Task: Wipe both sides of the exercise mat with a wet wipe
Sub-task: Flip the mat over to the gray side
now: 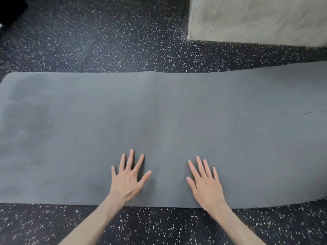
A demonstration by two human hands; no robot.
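Both hands, left hand (127,179) and right hand (205,183), lay spread flat on the mat (168,121), holding nothing; no wipe showed, damp patches at its left end suggested wiping partly done

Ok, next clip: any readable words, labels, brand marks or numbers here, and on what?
None. The grey exercise mat shows no print or logo, nor do the speckled floor or the pale block at upper right. Both hands lie flat on the mat, holding nothing labelled.
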